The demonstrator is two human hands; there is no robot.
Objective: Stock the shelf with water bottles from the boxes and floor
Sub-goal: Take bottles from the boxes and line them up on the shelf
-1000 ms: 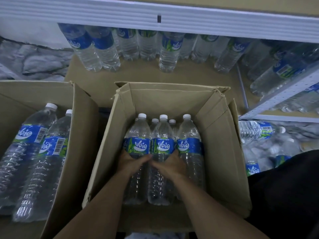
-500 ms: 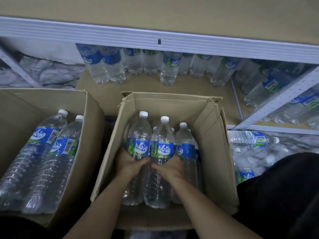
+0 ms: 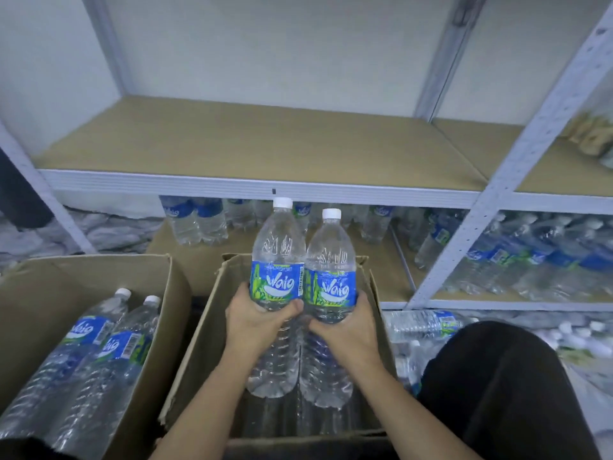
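Closest to my camera, two bare forearms reach forward over the open middle box [image 3: 205, 327]. The left hand [image 3: 255, 318] wraps its fingers around the left bottle [image 3: 277, 257] just below the blue label, thumb across the front. The right hand [image 3: 345, 330] grips the right bottle [image 3: 331, 260] the same way. Both bottles stand upright with white caps on and sides touching. Their bases are raised above the box's dim interior, where I make out more clear bottles [image 3: 298, 416], though not how many.

To my right, a dark-clothed knee [image 3: 504, 393] fills the corner. To my left, a second cardboard box [image 3: 43, 293] holds two leaning bottles [image 3: 83, 353], caps pointing toward the shelf. Beyond the knee, loose bottles [image 3: 421, 323] lie on the floor.

Further off, the lowest shelf level carries a row of upright bottles [image 3: 195, 220], and the right bay [image 3: 530, 260] is packed with more. Above them runs the tan shelf board [image 3: 252, 144], edged in white metal, with a perforated white upright [image 3: 517, 167] dividing the bays. In my view the left bottle's cap overlaps that board's front edge, the right one's sits just under it. A pale wall closes the background.
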